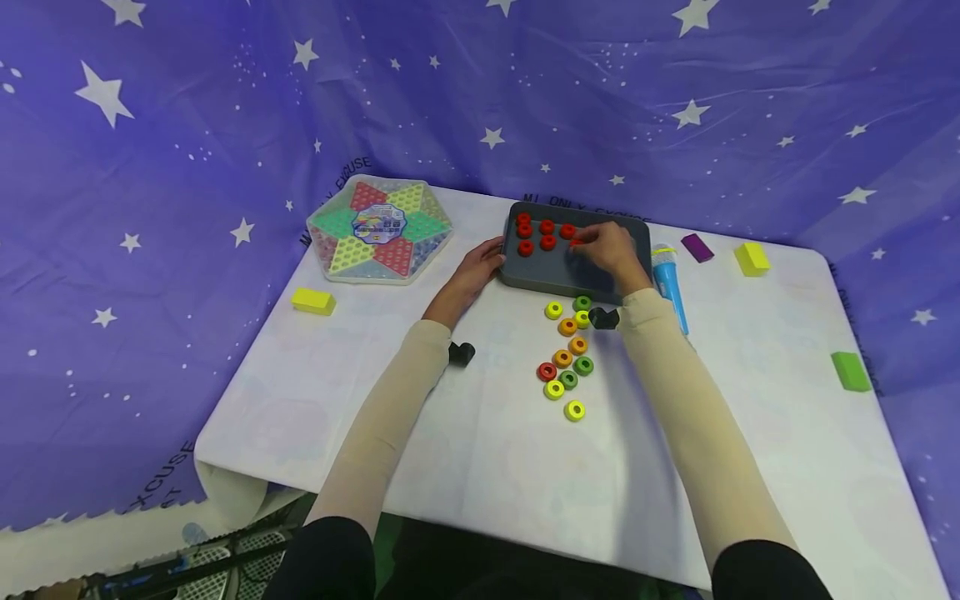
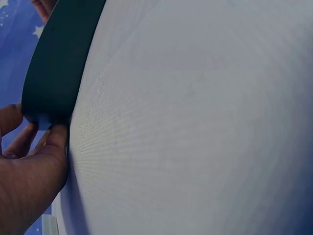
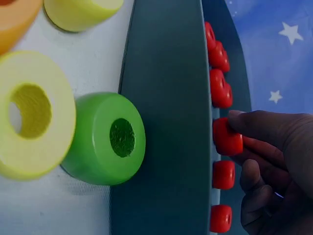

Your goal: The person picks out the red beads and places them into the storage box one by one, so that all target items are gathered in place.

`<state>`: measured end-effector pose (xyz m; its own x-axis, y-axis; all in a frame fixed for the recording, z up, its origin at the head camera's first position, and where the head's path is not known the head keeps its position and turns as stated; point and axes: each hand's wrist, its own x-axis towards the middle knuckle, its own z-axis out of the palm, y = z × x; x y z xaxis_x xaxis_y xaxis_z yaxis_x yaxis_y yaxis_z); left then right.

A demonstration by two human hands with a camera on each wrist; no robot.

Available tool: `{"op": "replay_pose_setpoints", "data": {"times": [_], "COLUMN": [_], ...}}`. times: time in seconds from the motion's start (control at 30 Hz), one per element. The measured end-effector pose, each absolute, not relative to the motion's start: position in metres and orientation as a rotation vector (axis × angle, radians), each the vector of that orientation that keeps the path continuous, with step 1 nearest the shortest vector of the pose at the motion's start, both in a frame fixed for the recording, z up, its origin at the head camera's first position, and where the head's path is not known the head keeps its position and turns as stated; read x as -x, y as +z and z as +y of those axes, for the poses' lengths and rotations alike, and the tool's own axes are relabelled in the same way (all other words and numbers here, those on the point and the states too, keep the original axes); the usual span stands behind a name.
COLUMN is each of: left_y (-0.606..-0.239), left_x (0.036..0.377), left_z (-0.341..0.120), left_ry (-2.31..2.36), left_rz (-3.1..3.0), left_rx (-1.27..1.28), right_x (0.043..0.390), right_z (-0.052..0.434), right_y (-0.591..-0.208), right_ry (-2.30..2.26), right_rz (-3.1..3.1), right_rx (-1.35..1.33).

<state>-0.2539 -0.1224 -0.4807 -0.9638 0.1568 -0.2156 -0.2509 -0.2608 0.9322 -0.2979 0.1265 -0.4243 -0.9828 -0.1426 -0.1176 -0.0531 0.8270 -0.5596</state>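
A dark grey tray [image 1: 630,237] lies at the far middle of the white table, with several red rings [image 1: 547,227] set in rows at its left end. My right hand [image 1: 609,248] is over the tray and pinches one red ring [image 3: 227,138] between thumb and fingers. My left hand [image 1: 478,265] rests against the tray's left side [image 2: 54,78], fingers straight on its corner. In front of the tray lie several loose rings: green [image 1: 582,303], yellow [image 1: 553,310], orange [image 1: 567,327] and one red [image 1: 547,372]. The green ring [image 3: 105,139] sits right at the tray wall.
A hexagonal checkers box [image 1: 378,227] sits at the far left, a blue toy microphone [image 1: 670,283] right of the tray. Blocks are scattered about: yellow [image 1: 312,301], purple [image 1: 697,247], yellow [image 1: 752,259], green [image 1: 851,371]. Starry purple cloth surrounds the table.
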Motion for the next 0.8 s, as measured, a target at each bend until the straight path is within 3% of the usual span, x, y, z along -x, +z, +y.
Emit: {"op": "replay_pose_setpoints", "data": {"times": [0.8], "left_y": [-0.482], "left_x": [0.253], "left_z": [-0.123], "left_ry": [2.286], "left_rz": [1.734], "left_rx": [0.122], "right_x": [0.309], "right_z": [0.121], "right_y": [-0.43], "right_ry": [-0.836], "right_rz": [2.796], "right_rx": [0.101]}}
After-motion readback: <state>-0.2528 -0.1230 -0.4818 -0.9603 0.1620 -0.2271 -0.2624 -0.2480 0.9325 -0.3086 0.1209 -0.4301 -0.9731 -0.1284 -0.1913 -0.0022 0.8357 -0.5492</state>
